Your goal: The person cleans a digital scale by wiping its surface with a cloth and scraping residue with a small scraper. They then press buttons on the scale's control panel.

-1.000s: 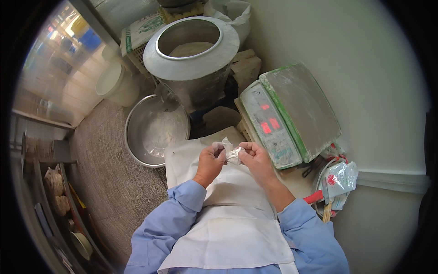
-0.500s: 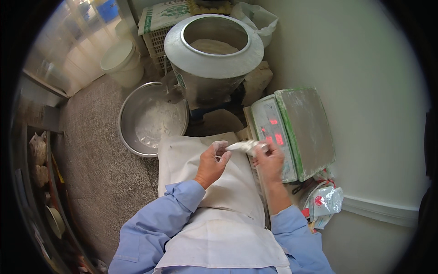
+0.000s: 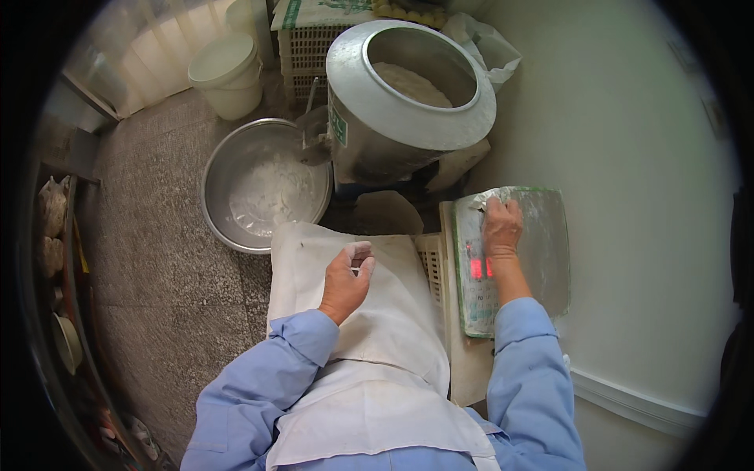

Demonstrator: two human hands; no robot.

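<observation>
My left hand (image 3: 346, 281) hovers over the white apron (image 3: 385, 314) on my lap. Its fingertips look floury and curl loosely, the thumb stands a little apart, and I see nothing held. My right hand (image 3: 503, 228) reaches over the digital scale (image 3: 469, 306), at the far end between its lit panel and the flat metal plate (image 3: 546, 259). Those fingers are bent and closed. A pale, shiny bit shows beside the fingertips, too small to name. Red digits glow partly behind the wrist.
A big metal drum (image 3: 345, 67) with pale powder inside stands ahead. Left of it a steel basin (image 3: 212, 188) holds white powder. Further back are a white bucket (image 3: 236, 90) and stacked plastic crates (image 3: 302, 59). A wall (image 3: 628, 196) runs along the right, a shelf along the left.
My right hand has swung away from my left, carrying a blurred whitish-silver thing, over to the scale. My left hand stays above the apron. The view has shifted.
</observation>
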